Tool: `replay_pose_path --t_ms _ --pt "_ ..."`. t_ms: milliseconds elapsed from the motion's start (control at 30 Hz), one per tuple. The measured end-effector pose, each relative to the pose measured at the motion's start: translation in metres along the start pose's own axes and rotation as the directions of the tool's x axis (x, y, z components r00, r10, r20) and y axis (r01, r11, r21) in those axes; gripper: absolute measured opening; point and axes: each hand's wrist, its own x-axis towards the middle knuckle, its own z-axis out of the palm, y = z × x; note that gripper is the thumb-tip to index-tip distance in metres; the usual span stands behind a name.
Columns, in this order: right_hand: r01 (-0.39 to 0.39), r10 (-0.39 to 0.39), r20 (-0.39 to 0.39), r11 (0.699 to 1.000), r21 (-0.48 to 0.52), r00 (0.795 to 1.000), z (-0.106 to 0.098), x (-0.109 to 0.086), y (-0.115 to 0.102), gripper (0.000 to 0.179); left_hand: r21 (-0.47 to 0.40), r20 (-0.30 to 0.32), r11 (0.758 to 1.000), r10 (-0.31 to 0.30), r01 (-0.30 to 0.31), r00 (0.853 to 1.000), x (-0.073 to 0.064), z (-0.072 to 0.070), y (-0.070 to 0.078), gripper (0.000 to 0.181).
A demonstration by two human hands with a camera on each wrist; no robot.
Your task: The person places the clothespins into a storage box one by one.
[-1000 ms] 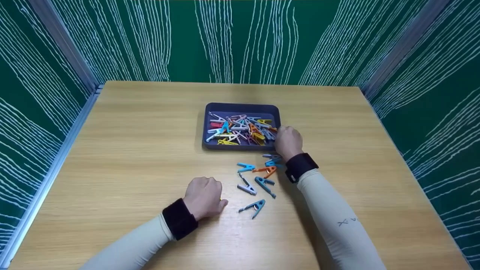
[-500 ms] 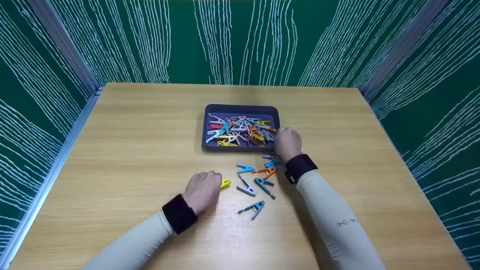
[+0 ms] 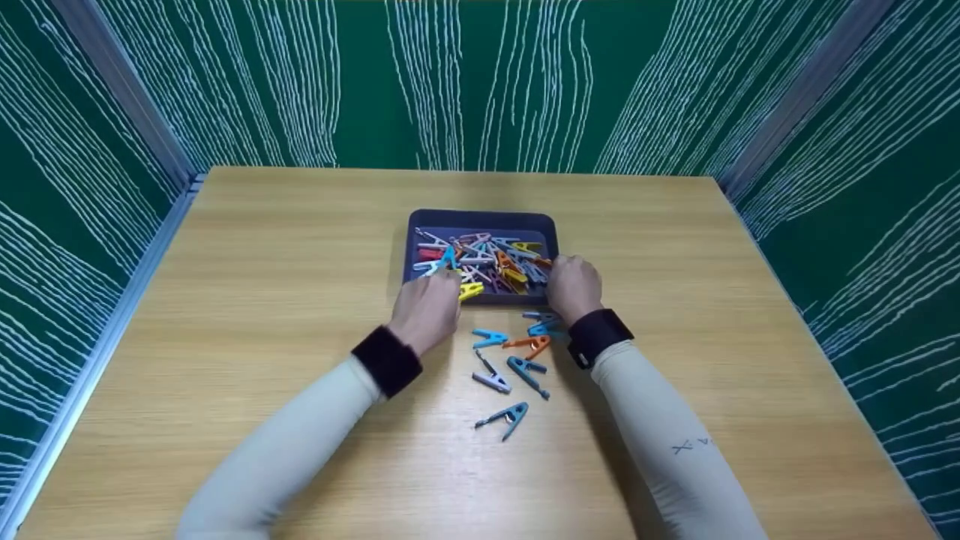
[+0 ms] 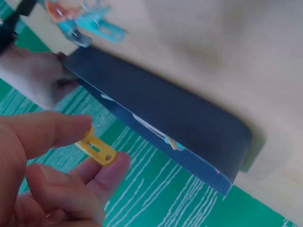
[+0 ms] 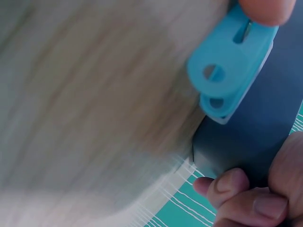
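Note:
My left hand (image 3: 427,309) is over the front left of the dark tray (image 3: 487,219) and pinches a yellow clothespin (image 4: 97,149) between thumb and fingertips. Many clothespins (image 3: 484,259) of mixed colours lie heaped in the tray. At the tray's front right corner, my right hand (image 3: 576,289) grips the edge, its fingers (image 5: 251,205) curled at the wall in the right wrist view. A light-blue clothespin (image 5: 222,71) shows large there, a fingertip overlapping its upper end.
Loose clothespins lie on the wooden table (image 3: 300,225) in front of the tray: a bright blue one (image 3: 489,337), an orange one (image 3: 532,344), a lilac one (image 3: 492,380) and grey-blue ones (image 3: 510,417). Green walls with white streaks (image 3: 375,90) surround the table.
My left hand has moved forward from the table to the tray's front left, carrying the yellow clothespin, which came into sight on the way. My right hand stays at the tray corner.

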Motion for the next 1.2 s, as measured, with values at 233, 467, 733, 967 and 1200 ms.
replay_pose_path --t_ms 233,467,733,967,1200 --pt "0.0 0.0 0.016 1.0 -0.009 1.0 -0.002 0.0 -0.002 0.017 0.024 -0.041 0.999 -0.03 0.031 0.999 0.034 0.013 -0.002 0.012" --pt "-0.009 0.009 0.003 1.0 0.005 1.0 -0.001 -0.001 -0.001 0.016 0.015 -0.06 1.0 -0.023 0.024 0.998 0.051 0.026 -0.002 0.014" --pt "-0.022 0.022 0.022 1.0 0.02 1.0 0.0 0.0 0.002 0.016 -0.034 -0.092 0.999 -0.039 0.036 0.995 0.05 0.033 -0.006 0.015" --pt "-0.018 0.017 0.013 0.999 0.031 1.0 0.0 0.002 0.003 0.015 -0.045 -0.055 0.998 -0.037 0.035 0.998 0.035 0.029 -0.004 0.02" --pt "-0.039 0.039 0.025 0.999 0.026 0.999 0.001 0.002 0.0 0.016 -0.065 -0.039 0.997 0.029 -0.031 0.999 0.021 0.027 0.003 0.021"
